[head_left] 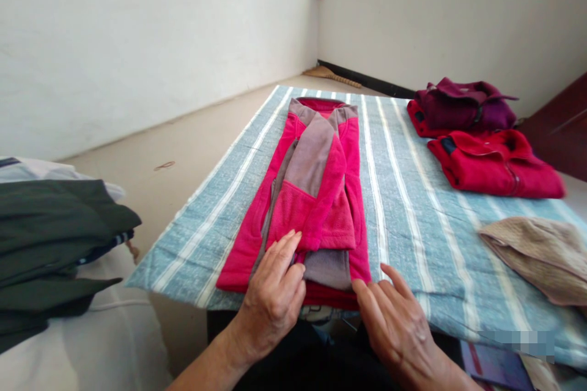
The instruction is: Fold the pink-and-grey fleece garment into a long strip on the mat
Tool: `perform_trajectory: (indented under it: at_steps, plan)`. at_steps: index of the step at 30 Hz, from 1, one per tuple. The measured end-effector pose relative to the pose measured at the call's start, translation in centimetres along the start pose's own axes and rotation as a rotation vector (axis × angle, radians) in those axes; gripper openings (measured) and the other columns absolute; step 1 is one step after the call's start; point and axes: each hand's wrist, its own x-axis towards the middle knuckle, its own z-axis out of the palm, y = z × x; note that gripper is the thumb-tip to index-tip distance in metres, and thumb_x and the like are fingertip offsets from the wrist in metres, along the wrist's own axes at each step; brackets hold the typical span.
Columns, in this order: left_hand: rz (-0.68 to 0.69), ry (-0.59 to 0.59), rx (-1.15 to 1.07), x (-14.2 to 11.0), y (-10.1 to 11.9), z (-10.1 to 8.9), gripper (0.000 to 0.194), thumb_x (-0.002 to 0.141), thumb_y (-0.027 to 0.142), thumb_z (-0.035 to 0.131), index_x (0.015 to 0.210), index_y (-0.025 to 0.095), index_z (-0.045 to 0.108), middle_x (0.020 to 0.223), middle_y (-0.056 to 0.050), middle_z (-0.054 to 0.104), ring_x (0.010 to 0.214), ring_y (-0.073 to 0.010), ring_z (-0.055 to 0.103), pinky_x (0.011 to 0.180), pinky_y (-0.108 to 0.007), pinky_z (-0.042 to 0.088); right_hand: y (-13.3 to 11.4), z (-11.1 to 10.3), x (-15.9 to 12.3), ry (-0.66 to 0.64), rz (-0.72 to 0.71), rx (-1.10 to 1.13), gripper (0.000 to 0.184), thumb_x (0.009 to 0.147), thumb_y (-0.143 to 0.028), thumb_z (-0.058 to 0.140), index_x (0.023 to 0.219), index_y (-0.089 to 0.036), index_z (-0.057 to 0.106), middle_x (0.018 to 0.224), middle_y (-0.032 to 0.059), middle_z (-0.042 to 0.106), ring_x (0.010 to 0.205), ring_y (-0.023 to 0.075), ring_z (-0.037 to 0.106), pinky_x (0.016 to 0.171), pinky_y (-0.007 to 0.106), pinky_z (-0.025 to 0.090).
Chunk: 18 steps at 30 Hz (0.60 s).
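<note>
A pink and grey fleece garment (pixel 316 183) lies folded lengthwise into a long strip on a blue-and-white striped cloth (pixel 413 195). My left hand (pixel 275 296) rests flat on its near end, fingers stretched onto the pink sleeve and grey hem. My right hand (pixel 394 317) lies open beside it, fingertips touching the garment's near right corner at the cloth's front edge. Neither hand grips anything.
Two folded red garments with a maroon one on top (pixel 477 134) sit at the far right of the cloth. A beige knitted piece (pixel 536 256) lies at the right edge. Dark green clothes (pixel 50 244) are piled on a white surface at left. Bare floor and walls lie beyond.
</note>
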Motion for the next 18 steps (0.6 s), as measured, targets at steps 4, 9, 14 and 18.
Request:
perform_trajectory:
  at_steps: [4, 9, 14, 18]
  plan:
    - [-0.005, 0.016, -0.007, 0.10, 0.03, 0.00, 0.014, 0.082, 0.000, 0.049, 0.084, 0.012, 0.057, 0.130, -0.024, 0.054, 0.128, -0.0316, 0.047, 0.103, -0.050, 0.047, -0.22, 0.46, 0.47, -0.060, 0.047, -0.076, 0.032, 0.092, -0.004, 0.030, 0.077, -0.018, 0.055, 0.063, 0.0002, 0.049, 0.057, 0.0174, 0.045, 0.089, 0.046, 0.040]
    - [-0.006, 0.043, -0.009, 0.08, 0.01, 0.15, 0.014, 0.082, 0.001, 0.048, 0.084, 0.011, 0.058, 0.128, -0.025, 0.055, 0.126, -0.0321, 0.050, 0.102, -0.049, 0.048, -0.17, 0.91, 0.61, -0.052, 0.060, -0.125, 0.033, 0.088, -0.001, 0.030, 0.075, -0.019, 0.054, 0.063, 0.0005, 0.047, 0.058, 0.0180, 0.043, 0.090, 0.047, 0.040]
    - [-0.008, 0.037, -0.021, 0.08, 0.03, 0.04, 0.014, 0.081, 0.000, 0.049, 0.082, 0.011, 0.057, 0.129, -0.024, 0.055, 0.126, -0.0317, 0.049, 0.103, -0.049, 0.047, -0.17, 0.97, 0.32, -0.005, 0.054, -0.104, 0.032, 0.090, -0.003, 0.030, 0.087, -0.015, 0.059, 0.066, 0.0019, 0.051, 0.061, 0.0181, 0.047, 0.092, 0.046, 0.040]
    - [-0.007, 0.018, -0.030, 0.09, -0.07, -0.05, 0.015, 0.080, -0.002, 0.049, 0.080, 0.012, 0.056, 0.130, -0.025, 0.054, 0.127, -0.0332, 0.048, 0.103, -0.051, 0.047, -0.56, 0.57, 0.68, -0.019, 0.090, -0.155, 0.032, 0.091, -0.005, 0.030, 0.092, -0.013, 0.061, 0.066, 0.0030, 0.052, 0.062, 0.0190, 0.049, 0.087, 0.046, 0.042]
